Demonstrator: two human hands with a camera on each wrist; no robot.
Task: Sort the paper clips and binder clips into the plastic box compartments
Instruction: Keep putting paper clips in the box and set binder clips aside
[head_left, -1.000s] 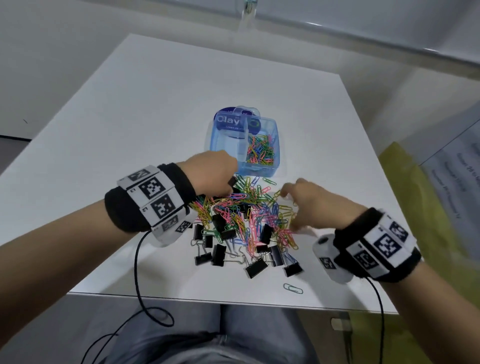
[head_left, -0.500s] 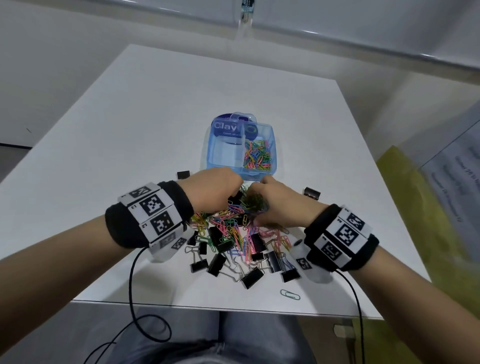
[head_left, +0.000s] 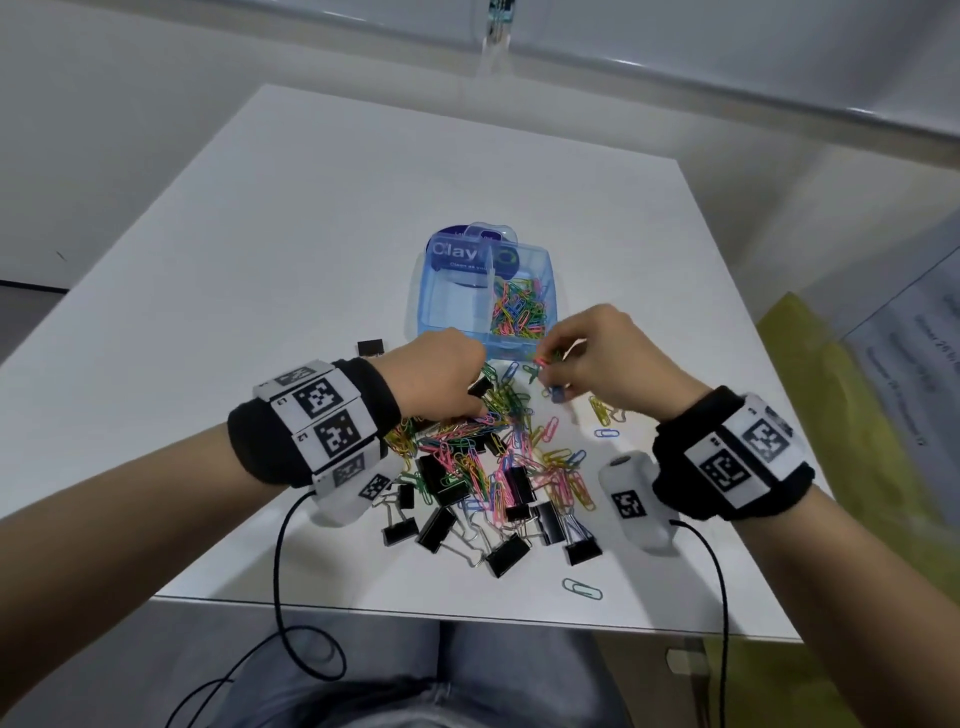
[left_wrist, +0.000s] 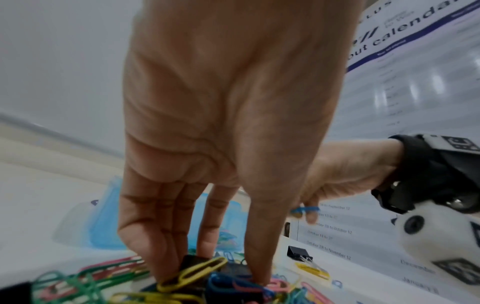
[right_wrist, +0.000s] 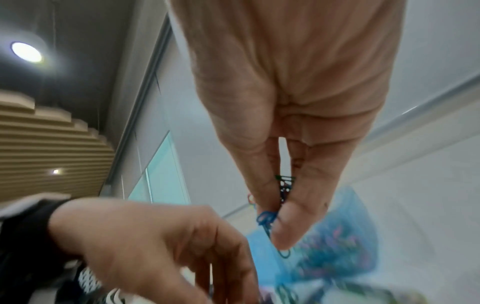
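step: moving coloured wire paper clips (head_left: 545, 364) pinched in right hand (head_left: 602, 358) | left hand (head_left: 441, 379) pinching black metal binder clip (head_left: 479, 387) in pile | next: drop into right compartment of blue transparent plastic box (head_left: 447, 306)

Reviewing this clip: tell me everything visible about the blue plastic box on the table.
The blue plastic box is translucent and open-topped, standing upright on the white table beyond the loose clip pile. A divider splits it into two compartments: the right one holds multicoloured paper clips, while the left shows no clips. A dark blue label reading "Clay" shows at its far end. The right hand, pinching several paper clips, hangs at its near right corner; whether it touches the box is unclear.
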